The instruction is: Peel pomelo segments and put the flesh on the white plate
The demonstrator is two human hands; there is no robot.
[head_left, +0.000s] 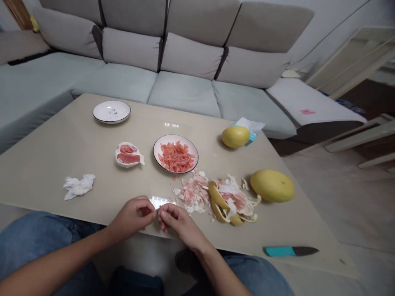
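Note:
My left hand (133, 218) and my right hand (176, 222) meet at the near table edge, fingers curled together around a small pink pomelo piece (145, 211) that is mostly hidden. Just beyond them lies a heap of torn pith and yellow peel (216, 199). A white plate of peeled pink flesh (175, 154) stands in the middle of the table. A partly peeled pomelo chunk (128, 155) lies to its left.
Two whole yellow pomelos (272, 186) (235, 136) lie at the right. A teal-handled knife (290, 251) rests near the front right edge. A crumpled tissue (79, 186) is at the left, an empty plate (111, 111) at the back. A grey sofa (185, 61) stands behind the beige table (61, 144).

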